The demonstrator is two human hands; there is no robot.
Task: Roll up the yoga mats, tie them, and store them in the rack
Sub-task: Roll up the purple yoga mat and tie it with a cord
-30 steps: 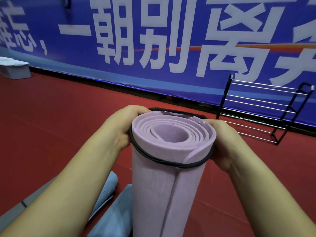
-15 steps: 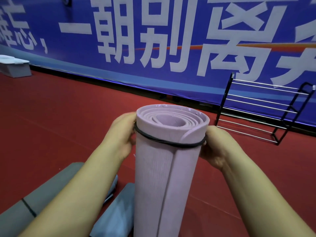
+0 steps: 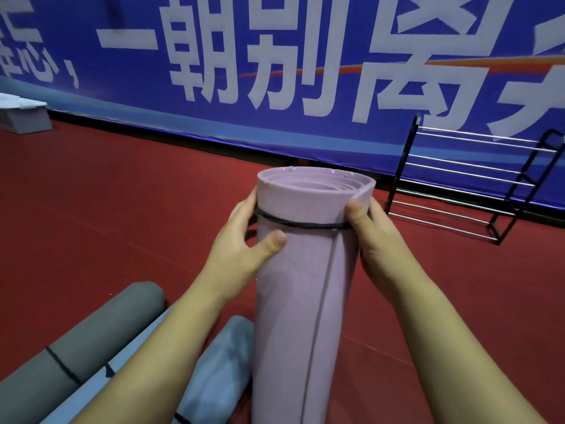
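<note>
I hold the lilac mat (image 3: 305,286) upright at centre. My left hand (image 3: 244,240) and right hand (image 3: 376,240) curl round its top end, so I judge the black band (image 3: 305,224) seats level and the roll cannot spring open. The rack (image 3: 402,165) stands at 2 o'clock, and rolled grey mats (image 3: 76,347) lie at 7 o'clock.

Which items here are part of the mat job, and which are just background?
Job: purple mat, black band round it, left hand and right hand gripping it, grey mat, blue-grey mat, rack.
Background: banner, grey box, red floor.
</note>
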